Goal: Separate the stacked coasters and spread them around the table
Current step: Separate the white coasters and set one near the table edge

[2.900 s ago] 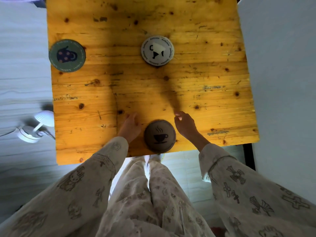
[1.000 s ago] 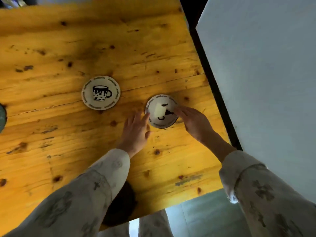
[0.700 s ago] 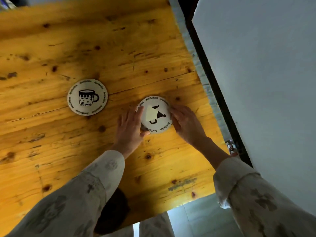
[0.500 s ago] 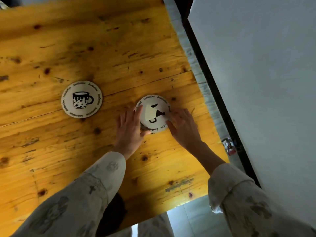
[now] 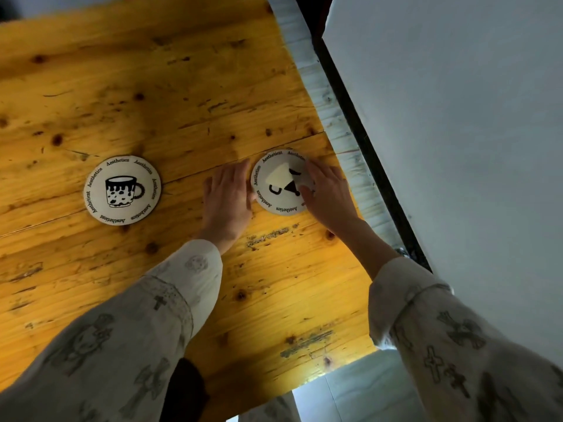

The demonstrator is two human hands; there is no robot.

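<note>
A white coaster with a pale tipped cup point(image 5: 275, 185) lies flat on the yellow wooden table point(image 5: 170, 95), close to its right edge. My right hand point(image 5: 327, 194) rests on that coaster's right side, fingertips pressing on its face. My left hand point(image 5: 227, 196) lies flat on the wood just left of it, fingers apart, thumb touching the rim. A second white coaster with a spotted mug point(image 5: 122, 190) lies alone farther left. A dark coaster point(image 5: 182, 388) shows partly under my left sleeve at the near edge.
The table's right edge point(image 5: 327, 95) runs diagonally beside the coaster, with a dark gap and a pale wall point(image 5: 457, 132) beyond it. Floor tiles point(image 5: 350, 391) show past the near edge.
The pale-cup coaster has slid right toward the table edge under both hands and turned a little. My left thumb has come off its face to the rim.
</note>
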